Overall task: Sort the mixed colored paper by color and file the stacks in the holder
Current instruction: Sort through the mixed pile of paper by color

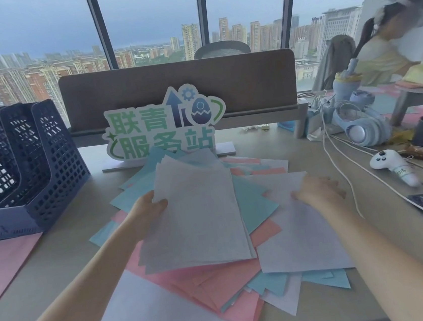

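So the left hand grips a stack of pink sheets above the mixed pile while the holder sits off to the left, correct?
Not quite: in the head view the stack gripped by the left hand is white, not pink. It is above the mixed pile, with the holder off to the left.

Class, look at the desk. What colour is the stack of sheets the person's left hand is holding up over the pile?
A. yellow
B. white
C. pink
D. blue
B: the left hand grips the edge of a white stack held above the mixed pink, blue and white pile.

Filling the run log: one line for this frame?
left hand grips white stack | right hand on white sheet | holder empty
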Demonstrator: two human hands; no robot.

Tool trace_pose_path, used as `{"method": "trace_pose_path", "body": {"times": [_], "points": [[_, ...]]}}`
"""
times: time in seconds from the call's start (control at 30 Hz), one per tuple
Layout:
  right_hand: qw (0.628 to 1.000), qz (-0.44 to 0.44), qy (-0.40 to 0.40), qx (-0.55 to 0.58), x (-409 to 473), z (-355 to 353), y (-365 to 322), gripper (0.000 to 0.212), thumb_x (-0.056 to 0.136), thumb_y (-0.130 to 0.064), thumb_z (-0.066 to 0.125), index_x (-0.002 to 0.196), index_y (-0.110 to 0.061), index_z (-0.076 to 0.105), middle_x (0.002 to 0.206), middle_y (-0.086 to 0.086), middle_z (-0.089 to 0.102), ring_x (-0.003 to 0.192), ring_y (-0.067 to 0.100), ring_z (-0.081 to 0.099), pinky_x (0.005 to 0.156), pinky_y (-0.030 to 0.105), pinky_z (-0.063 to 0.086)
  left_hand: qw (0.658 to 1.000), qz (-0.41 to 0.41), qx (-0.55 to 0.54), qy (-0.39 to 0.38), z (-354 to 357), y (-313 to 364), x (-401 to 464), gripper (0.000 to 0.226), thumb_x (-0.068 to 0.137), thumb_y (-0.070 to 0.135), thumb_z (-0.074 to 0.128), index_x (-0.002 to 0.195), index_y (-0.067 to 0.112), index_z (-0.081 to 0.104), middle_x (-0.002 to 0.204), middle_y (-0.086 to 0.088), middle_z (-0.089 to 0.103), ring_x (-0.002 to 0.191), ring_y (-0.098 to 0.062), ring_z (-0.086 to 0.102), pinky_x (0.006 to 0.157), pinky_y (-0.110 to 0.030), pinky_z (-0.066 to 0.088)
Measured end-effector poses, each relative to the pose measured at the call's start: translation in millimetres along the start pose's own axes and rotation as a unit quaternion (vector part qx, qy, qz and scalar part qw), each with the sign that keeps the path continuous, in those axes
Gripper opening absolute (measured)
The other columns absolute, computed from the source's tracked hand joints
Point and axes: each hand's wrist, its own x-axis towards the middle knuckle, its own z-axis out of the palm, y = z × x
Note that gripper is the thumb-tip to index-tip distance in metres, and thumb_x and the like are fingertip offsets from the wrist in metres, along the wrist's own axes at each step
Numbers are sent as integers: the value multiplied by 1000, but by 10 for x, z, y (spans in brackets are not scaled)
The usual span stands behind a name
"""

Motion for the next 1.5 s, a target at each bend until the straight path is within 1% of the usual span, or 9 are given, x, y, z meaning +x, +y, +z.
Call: {"method": "trace_pose_path", "body": {"times": [0.33, 0.53, 0.63, 0.87, 0.97, 1.13, 1.23, 1.33, 1.5], "points": [[999, -11, -15, 38, 164, 6, 67, 88, 72, -57, 75, 143, -14, 44, 138, 14, 52, 126, 34, 50, 92, 39, 47, 1000, -6, -4, -12, 46, 0, -7, 20, 96, 12, 56, 115, 15, 62, 111, -13, 70, 100, -35, 69, 91, -54, 55], [990, -82, -50, 106, 26, -378, -61, 53, 82, -9, 71, 130, -7, 48, 121, 15, 57, 94, 30, 60, 69, 29, 47, 995, 1, -67, -79, 47, 11, -82, 56, 67, 9, 73, 121, 1, 62, 113, -23, 69, 100, -43, 68, 90, -58, 53], [961, -157, -61, 220, -143, -757, -264, 45, 81, -6, 75, 121, -10, 54, 108, 12, 61, 76, 21, 60, 53, 23, 45, 993, 0, -82, -88, 59, 26, -86, 41, 85, -3, 66, 125, 4, 58, 117, -21, 67, 96, -39, 67, 86, -49, 55], [823, -261, -149, 482, -772, -1503, -940, 41, 87, -3, 74, 124, 10, 61, 95, 12, 72, 68, 18, 72, 51, 22, 55, 992, 8, -94, -86, 75, 21, -104, 44, 93, 1, 60, 134, 17, 52, 121, -17, 67, 103, -40, 67, 90, -56, 53], [806, -241, -159, 517, -954, -1706, -1099, 36, 89, -19, 75, 114, 5, 65, 88, 10, 72, 51, 15, 70, 42, 20, 50, 990, 17, -101, -95, 49, 9, -143, 45, 94, 2, 61, 134, 19, 52, 121, -15, 67, 105, -40, 67, 92, -60, 51], [767, -202, -234, 561, -848, -1630, -1198, 26, 94, -29, 68, 100, -4, 68, 69, 5, 74, 53, 17, 71, 43, 23, 52, 974, 44, -182, -128, 25, 35, -279, 52, 83, 0, 65, 130, 19, 56, 120, -19, 68, 97, -35, 69, 87, -56, 56], [775, -161, -197, 579, -662, -1271, -1195, 21, 89, -22, 75, 93, -2, 70, 76, 9, 76, 59, 20, 72, 57, 31, 60, 961, 74, -236, -125, 16, 79, -364, 51, 68, 5, 64, 119, 8, 61, 86, -6, 76, 68, -19, 73, 58, -30, 59], [795, -147, -166, 564, -531, -828, -1175, 15, 90, -19, 74, 100, -7, 71, 92, 12, 74, 68, 21, 71, 73, 38, 59, 949, 67, -290, -103, 23, 142, -386, 21, 91, 15, 64, 111, 8, 60, 68, -1, 73, 53, -12, 69, 45, -20, 51], [795, -115, -190, 565, -530, -321, -1212, 12, 95, -17, 69, 93, -6, 64, 87, 12, 70, 75, 26, 68, 74, 42, 58, 946, 33, -303, -108, -38, 185, -327, 55, 97, 58, 41, 135, 22, 58, 126, -9, 68, 105, -26, 70, 78, -38, 59]]}}
